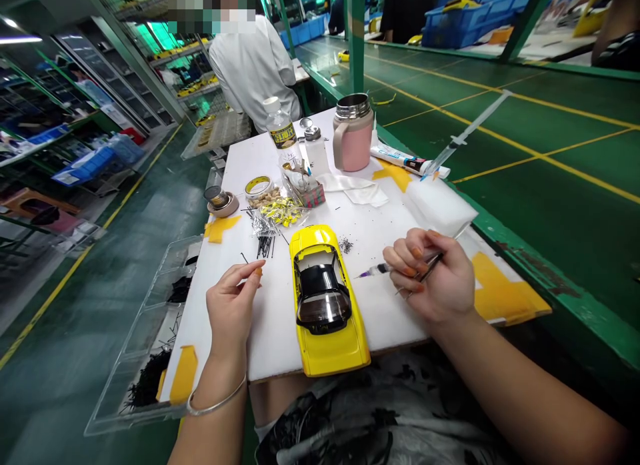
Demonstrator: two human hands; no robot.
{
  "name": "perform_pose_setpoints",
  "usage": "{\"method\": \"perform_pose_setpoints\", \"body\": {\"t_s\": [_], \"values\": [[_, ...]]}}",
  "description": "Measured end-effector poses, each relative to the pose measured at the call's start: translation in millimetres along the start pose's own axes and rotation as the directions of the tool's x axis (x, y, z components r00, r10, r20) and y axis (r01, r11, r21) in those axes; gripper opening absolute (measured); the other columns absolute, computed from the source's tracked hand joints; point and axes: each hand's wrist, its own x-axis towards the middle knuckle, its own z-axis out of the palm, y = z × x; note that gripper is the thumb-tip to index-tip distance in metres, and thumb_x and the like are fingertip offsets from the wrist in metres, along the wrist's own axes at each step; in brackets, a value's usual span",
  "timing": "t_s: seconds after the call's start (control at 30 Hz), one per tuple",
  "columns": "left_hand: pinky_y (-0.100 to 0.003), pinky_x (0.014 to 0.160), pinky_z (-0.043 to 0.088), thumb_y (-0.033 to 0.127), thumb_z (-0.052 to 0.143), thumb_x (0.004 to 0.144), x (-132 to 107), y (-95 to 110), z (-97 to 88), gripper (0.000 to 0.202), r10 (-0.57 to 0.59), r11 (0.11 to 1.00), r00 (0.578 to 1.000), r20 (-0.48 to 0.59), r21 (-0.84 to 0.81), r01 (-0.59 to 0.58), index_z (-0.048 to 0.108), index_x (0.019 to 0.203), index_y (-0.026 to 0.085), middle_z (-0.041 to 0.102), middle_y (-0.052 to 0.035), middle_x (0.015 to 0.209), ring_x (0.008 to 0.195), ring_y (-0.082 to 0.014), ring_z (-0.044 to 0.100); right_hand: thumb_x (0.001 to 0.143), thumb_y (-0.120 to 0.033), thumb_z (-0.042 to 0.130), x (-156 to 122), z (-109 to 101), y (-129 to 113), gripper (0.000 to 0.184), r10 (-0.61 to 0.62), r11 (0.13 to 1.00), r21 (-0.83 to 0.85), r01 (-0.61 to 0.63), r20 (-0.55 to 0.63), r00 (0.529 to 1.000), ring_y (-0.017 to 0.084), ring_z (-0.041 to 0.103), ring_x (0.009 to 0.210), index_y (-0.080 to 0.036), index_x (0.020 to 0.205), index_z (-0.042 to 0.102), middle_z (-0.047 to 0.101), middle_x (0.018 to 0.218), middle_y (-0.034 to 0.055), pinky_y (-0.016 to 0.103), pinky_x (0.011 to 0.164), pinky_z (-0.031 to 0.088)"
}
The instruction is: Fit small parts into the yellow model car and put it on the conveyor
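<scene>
A yellow toy car body [336,348] with a black roof and dark windows lies on the white work board [270,345], between my hands. My left hand [233,305] is closed in a pinch to its left; a thin black stick-like part [243,257] shows at the fingers. Right of the car, my right hand [433,275] is closed round a syringe [381,269], its fine needle pointing at the car. A dark slim tool [431,267], apparently tweezers, is in the same hand, mostly hidden by the fingers. Tiny black bits [345,245] lie beside the car.
Black pins [265,246], a bag of yellow parts [283,213] and a tape roll [259,185] lie behind. A pink mug [356,145], bottle [283,135], glue tube [400,157] and another syringe [467,135] stand farther back. A clear tray [117,385] is left; a person in white [250,65] is beyond.
</scene>
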Motion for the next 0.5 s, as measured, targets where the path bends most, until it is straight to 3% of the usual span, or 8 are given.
{"method": "perform_pose_setpoints", "body": {"t_s": [0.1, 0.17, 0.27, 0.33, 0.4, 0.5], "values": [[-0.024, 0.066, 0.051, 0.029, 0.075, 0.086, 0.3, -0.9, 0.3, 0.016, -0.008, 1.000, 1.000, -0.006, -0.009, 0.008, 0.083, 0.099, 0.026, 0.071, -0.0004, 0.089, 0.076, -0.0123, 0.061, 0.077, -0.031, 0.078, 5.1, 2.0, -26.7, 0.032, -0.111, 0.992, -0.072, 0.108, -0.043, 0.993, 0.011, 0.027, 0.051, -0.019, 0.059, 0.055, 0.022, 0.052, -0.0053, 0.012, 0.033, 0.017], [-0.024, 0.067, 0.052, 0.029, 0.074, 0.087, 0.5, -2.4, 0.9, 0.017, -0.016, 0.999, 1.000, -0.008, -0.029, 0.016, 0.083, 0.100, 0.025, 0.070, -0.0007, 0.089, 0.075, -0.0120, 0.062, 0.084, -0.031, 0.070, 10.4, 6.2, -53.5, 0.031, -0.234, 0.959, -0.182, 0.218, -0.074, 0.969, 0.010, 0.033, 0.050, -0.018, 0.059, 0.058, 0.028, 0.051, -0.0037, 0.015, 0.034, 0.017], [-0.024, 0.068, 0.054, 0.032, 0.074, 0.087, 0.5, -3.8, 2.7, 0.019, -0.045, 0.995, 0.999, 0.006, -0.084, 0.045, 0.081, 0.101, 0.021, 0.070, -0.0013, 0.087, 0.072, -0.0112, 0.063, 0.101, -0.026, 0.043, 21.9, 14.1, -94.1, 0.044, -0.473, 0.825, -0.400, 0.399, -0.103, 0.875, 0.009, 0.041, 0.049, -0.016, 0.063, 0.062, 0.039, 0.051, -0.0005, 0.020, 0.038, 0.019], [-0.024, 0.066, 0.056, 0.033, 0.075, 0.086, 0.2, -2.9, 4.0, 0.022, -0.074, 0.989, 0.997, 0.009, -0.131, 0.075, 0.078, 0.101, 0.018, 0.069, -0.0011, 0.083, 0.069, -0.0117, 0.066, 0.105, -0.023, 0.035, 32.1, 16.7, -111.8, 0.049, -0.563, 0.733, -0.513, 0.447, -0.089, 0.822, 0.008, 0.044, 0.049, -0.016, 0.066, 0.062, 0.043, 0.052, -0.0012, 0.021, 0.040, 0.020], [-0.024, 0.062, 0.057, 0.033, 0.078, 0.082, 0.1, -0.4, 5.0, 0.026, -0.097, 0.978, 0.995, -0.015, -0.188, 0.093, 0.071, 0.102, 0.018, 0.067, 0.0010, 0.082, 0.067, -0.0127, 0.069, 0.106, -0.023, 0.035, 43.2, 13.9, -118.4, 0.046, -0.542, 0.709, -0.580, 0.402, -0.082, 0.837, 0.006, 0.046, 0.049, -0.014, 0.068, 0.061, 0.046, 0.052, -0.0033, 0.023, 0.042, 0.018], [-0.024, 0.059, 0.058, 0.029, 0.083, 0.074, 0.8, 3.7, 6.3, 0.041, -0.112, 0.959, 0.992, -0.063, -0.269, 0.091, 0.059, 0.107, 0.021, 0.067, 0.0044, 0.083, 0.065, -0.0137, 0.071, 0.104, -0.027, 0.045, 59.1, -2.4, -114.5, 0.041, -0.392, 0.733, -0.633, 0.249, -0.094, 0.915, 0.003, 0.047, 0.049, -0.010, 0.071, 0.063, 0.050, 0.052, -0.0030, 0.022, 0.043, 0.016]]}}
